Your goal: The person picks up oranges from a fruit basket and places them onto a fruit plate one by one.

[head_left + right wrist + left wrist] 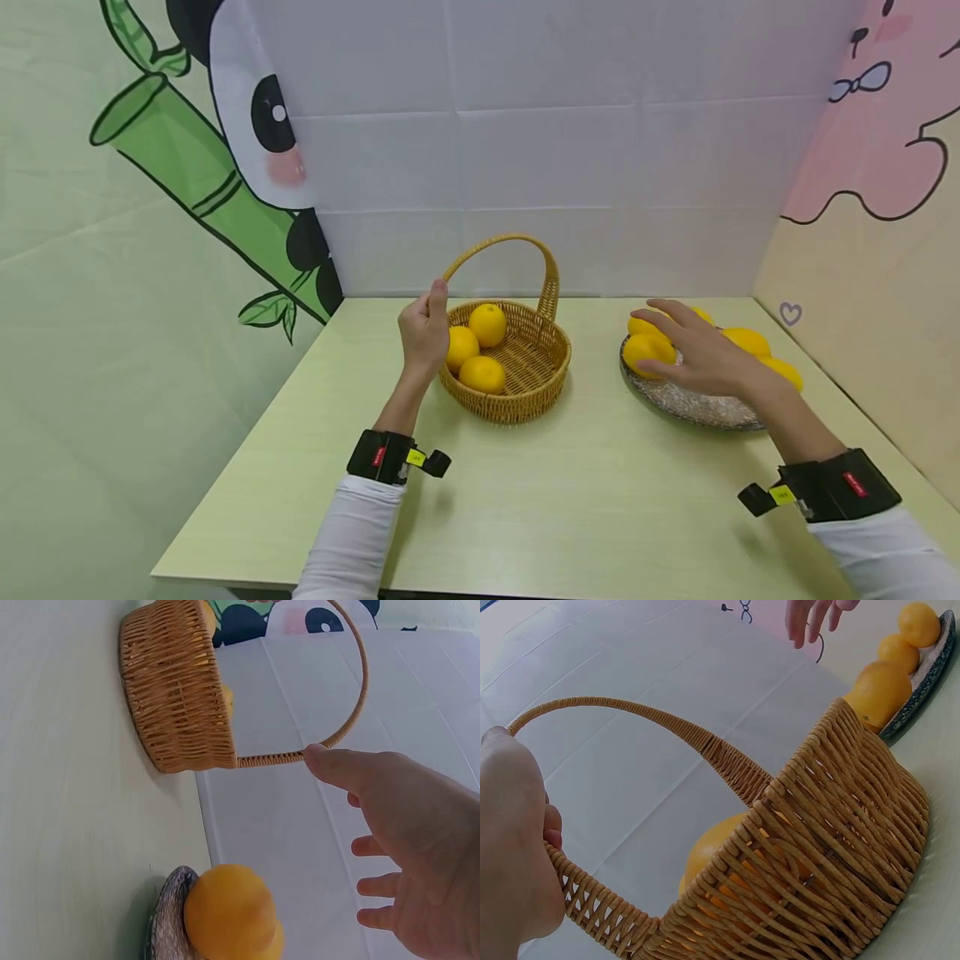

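My left hand (423, 333) grips the arched handle (551, 292) of a round wicker basket (517, 408) on its left side. Inside the basket, three oranges (482, 375) sit together toward the left. To the right stands a speckled dark-rimmed plate (697, 408) bearing several oranges (648, 354). Over that plate hovers my right hand (708, 354), fingers spread and nothing held. In the right wrist view the same hand (420, 847) has thumb and fingers well apart, with an orange (229, 911) on the plate below them. The left wrist view shows my left hand (514, 840) closed around the handle.
Basket and plate both stand on a pale wooden table (570, 508), with a gap between them. A white sheet (555, 158) hangs behind the table. Cartoon-printed walls (885, 275) flank it, the right one close beside the plate.
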A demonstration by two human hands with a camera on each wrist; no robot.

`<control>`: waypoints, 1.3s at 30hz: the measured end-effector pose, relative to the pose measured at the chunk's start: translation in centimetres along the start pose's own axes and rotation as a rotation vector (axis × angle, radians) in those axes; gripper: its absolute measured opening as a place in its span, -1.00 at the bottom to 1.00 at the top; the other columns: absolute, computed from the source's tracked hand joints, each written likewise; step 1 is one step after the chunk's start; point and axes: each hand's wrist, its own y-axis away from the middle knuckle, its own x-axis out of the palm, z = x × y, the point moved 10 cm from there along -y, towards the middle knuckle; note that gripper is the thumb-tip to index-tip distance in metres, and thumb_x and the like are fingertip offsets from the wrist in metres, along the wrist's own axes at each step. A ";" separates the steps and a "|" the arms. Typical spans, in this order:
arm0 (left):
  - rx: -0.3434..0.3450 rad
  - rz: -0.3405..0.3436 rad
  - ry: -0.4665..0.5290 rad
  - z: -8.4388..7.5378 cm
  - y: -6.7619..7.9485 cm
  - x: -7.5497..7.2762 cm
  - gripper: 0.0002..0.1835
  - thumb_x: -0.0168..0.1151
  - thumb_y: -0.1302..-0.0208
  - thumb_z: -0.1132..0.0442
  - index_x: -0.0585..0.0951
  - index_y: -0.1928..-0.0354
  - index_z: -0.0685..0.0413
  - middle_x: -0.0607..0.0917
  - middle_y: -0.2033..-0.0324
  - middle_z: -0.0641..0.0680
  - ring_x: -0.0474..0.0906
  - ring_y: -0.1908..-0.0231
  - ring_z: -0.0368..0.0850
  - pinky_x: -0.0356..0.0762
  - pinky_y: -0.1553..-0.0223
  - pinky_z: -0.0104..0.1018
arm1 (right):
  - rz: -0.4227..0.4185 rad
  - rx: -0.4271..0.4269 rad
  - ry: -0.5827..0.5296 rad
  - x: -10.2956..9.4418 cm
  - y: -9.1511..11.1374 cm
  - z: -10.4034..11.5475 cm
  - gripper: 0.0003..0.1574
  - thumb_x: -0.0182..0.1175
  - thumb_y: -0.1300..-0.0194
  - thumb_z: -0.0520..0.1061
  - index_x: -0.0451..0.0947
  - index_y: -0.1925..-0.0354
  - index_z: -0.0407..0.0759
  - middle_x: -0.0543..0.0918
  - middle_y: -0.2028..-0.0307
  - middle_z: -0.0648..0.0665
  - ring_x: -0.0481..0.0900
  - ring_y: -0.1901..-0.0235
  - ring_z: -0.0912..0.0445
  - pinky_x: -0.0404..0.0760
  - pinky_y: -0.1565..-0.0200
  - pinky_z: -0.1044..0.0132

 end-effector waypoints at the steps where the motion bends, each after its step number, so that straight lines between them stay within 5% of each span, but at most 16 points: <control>1: 0.001 0.000 -0.001 0.0 0.0 0.0 -0.32 -0.04 -0.56 -0.25 0.19 0.70 -0.04 0.15 0.77 -0.04 0.02 0.75 -0.16 -0.10 0.70 -0.41 | 0.006 -0.005 0.000 0.1 -0.3 0.4 -0.04 0.29 -0.39 0.25 0.22 -0.56 -0.07 0.07 -0.55 -0.28 0.07 -0.45 -0.25 0.27 -0.27 -0.37; 8: 0.014 0.014 0.004 -0.1 0.0 0.2 -0.33 -0.05 -0.58 -0.23 0.19 0.70 -0.03 0.15 0.77 -0.03 0.01 0.76 -0.13 -0.10 0.71 -0.40 | 0.043 -0.027 -0.037 1.3 -2.3 3.0 -0.01 0.29 -0.36 0.33 0.20 -0.57 0.03 0.04 -0.57 -0.21 0.02 -0.49 -0.19 0.25 -0.31 -0.34; 19: 0.003 0.011 0.006 -0.1 0.1 0.1 -0.33 -0.04 -0.58 -0.22 0.18 0.70 -0.05 0.16 0.76 -0.05 0.03 0.73 -0.15 -0.08 0.69 -0.41 | 0.076 -0.185 -0.015 3.5 -4.9 7.6 -0.02 0.29 -0.36 0.32 0.23 -0.55 -0.01 0.14 -0.53 -0.27 0.08 -0.47 -0.19 0.25 -0.33 -0.31; 39: -0.007 0.011 0.002 -0.3 0.2 -0.1 -0.33 -0.04 -0.58 -0.21 0.19 0.70 -0.03 0.15 0.76 -0.03 0.01 0.75 -0.15 -0.10 0.70 -0.41 | 0.183 -0.286 -0.012 6.3 -9.2 13.6 -0.04 0.19 -0.43 0.36 0.21 -0.58 -0.03 0.14 -0.54 -0.23 0.10 -0.47 -0.08 0.23 -0.41 -0.15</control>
